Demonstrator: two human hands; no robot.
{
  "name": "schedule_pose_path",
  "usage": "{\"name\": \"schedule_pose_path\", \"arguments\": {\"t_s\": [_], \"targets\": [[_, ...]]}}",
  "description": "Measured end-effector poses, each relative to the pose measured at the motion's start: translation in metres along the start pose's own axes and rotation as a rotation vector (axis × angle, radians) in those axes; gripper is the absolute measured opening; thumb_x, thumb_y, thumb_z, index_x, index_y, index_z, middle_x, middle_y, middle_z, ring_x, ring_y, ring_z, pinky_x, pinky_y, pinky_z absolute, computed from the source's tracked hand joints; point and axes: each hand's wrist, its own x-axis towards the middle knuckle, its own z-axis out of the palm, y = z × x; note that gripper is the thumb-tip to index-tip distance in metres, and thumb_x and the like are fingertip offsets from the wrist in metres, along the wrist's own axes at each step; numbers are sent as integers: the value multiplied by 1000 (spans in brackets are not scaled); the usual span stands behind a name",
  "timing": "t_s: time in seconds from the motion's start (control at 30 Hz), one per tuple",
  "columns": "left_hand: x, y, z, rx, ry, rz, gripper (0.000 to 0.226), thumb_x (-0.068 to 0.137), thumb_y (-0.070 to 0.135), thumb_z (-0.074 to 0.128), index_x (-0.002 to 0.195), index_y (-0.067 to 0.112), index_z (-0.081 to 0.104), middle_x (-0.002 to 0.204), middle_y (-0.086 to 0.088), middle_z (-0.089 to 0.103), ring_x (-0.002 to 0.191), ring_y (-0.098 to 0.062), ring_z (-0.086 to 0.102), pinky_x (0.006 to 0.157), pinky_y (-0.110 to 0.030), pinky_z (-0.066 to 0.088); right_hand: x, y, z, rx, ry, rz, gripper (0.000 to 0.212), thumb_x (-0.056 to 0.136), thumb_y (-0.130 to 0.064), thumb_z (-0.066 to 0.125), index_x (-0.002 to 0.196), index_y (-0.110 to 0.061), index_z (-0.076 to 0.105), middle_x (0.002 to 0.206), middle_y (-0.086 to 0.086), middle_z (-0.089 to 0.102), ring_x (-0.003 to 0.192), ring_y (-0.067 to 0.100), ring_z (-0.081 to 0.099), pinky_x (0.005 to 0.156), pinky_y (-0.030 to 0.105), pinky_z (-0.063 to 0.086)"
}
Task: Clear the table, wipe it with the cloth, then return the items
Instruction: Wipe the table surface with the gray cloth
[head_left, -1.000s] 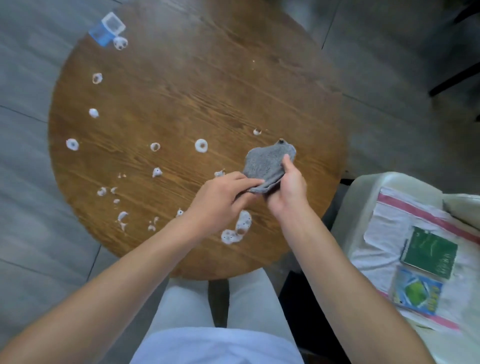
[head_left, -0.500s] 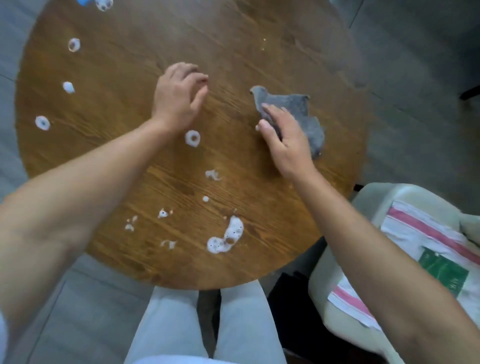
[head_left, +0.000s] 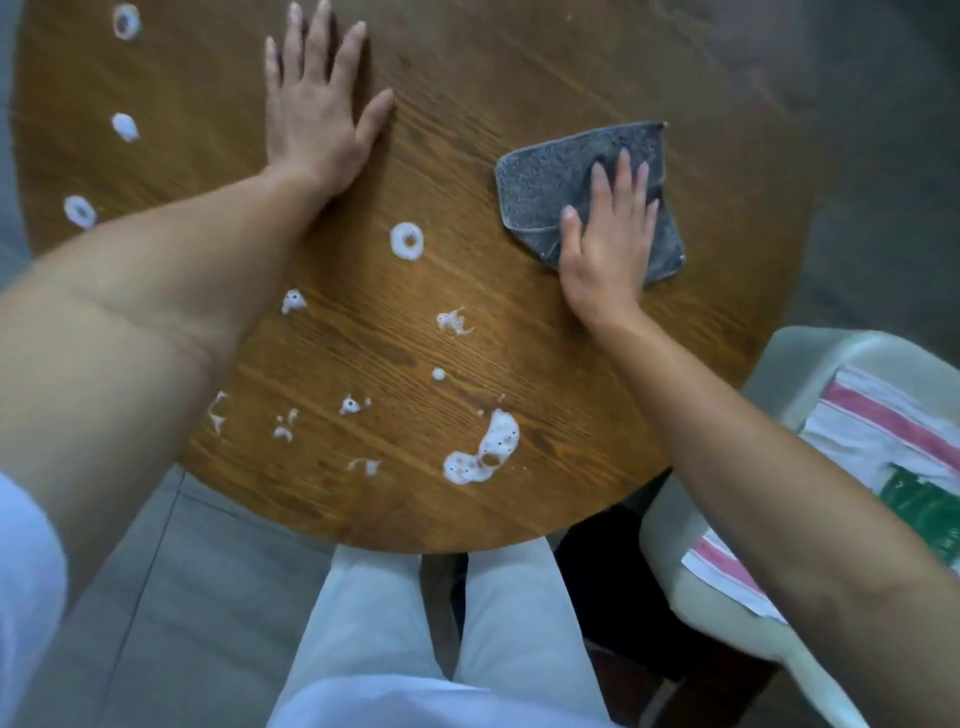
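A grey cloth lies spread flat on the right part of the round wooden table. My right hand presses on it with straight fingers. My left hand rests flat on the table top to the left, fingers spread, touching no foam. Several white foam blobs dot the wood: a ring between my hands, a large patch near the front edge, and small spots along the left side.
A pale chair stands at the right, close to the table's edge. On it lies a white towel with pink stripes, and on the towel a green packet. My legs are under the table's front edge. Grey floor tiles surround the table.
Both hands held the bunched cloth together a second ago. My left hand let go and moved up-left, now flat on the wood. The cloth has been spread out under my right hand.
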Motion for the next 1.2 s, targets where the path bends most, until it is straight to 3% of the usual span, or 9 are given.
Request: {"name": "schedule_pose_path", "arguments": {"t_s": [0.13,0.3,0.47,0.63,0.77,1.0,1.2], "targets": [[-2,-1,3,6,-2,-27,71,105,64,18,165,26,14,174,-8,2,160,-33,-2,128,-55,1,31,-18,13,-131,26,-115,68,106,-46,29,165,-13,17,174,7,6,161,29,1,130,50,-1],[-1,2,9,5,17,-28,70,105,63,18,165,28,14,174,-6,3,160,-32,-1,129,-54,1,47,-34,15,-123,62,-111,66,105,-41,29,165,-15,20,174,6,8,161,28,3,130,52,1],[-1,-3,11,7,61,-48,68,104,61,19,165,29,18,174,-6,6,160,-31,2,129,-53,2,-42,-39,47,-67,65,-183,60,105,-32,37,162,-13,30,172,6,18,160,27,11,130,53,5],[-4,-12,13,-1,47,27,67,104,55,19,165,26,19,174,-9,7,160,-34,3,129,-54,2,-179,-59,97,19,78,-31,58,105,-32,41,160,-14,36,171,5,23,160,27,13,130,51,5],[-10,-19,15,26,48,89,68,104,53,20,165,23,19,173,-11,7,160,-35,3,129,-52,1,-227,-73,118,39,81,57,51,107,-36,39,155,-21,46,170,4,27,160,27,15,129,51,5],[-10,-19,18,47,83,83,68,101,52,21,164,24,22,173,-11,12,160,-34,7,129,-51,2,-158,-67,104,-77,160,69,50,108,-39,41,157,-31,41,171,4,25,159,30,17,128,57,10],[-8,-19,21,55,106,75,68,101,52,23,164,25,23,172,-11,13,160,-33,7,129,-49,2,-43,-60,63,-129,180,91,58,106,-46,27,163,-33,28,173,4,15,160,30,10,129,56,4]]}}
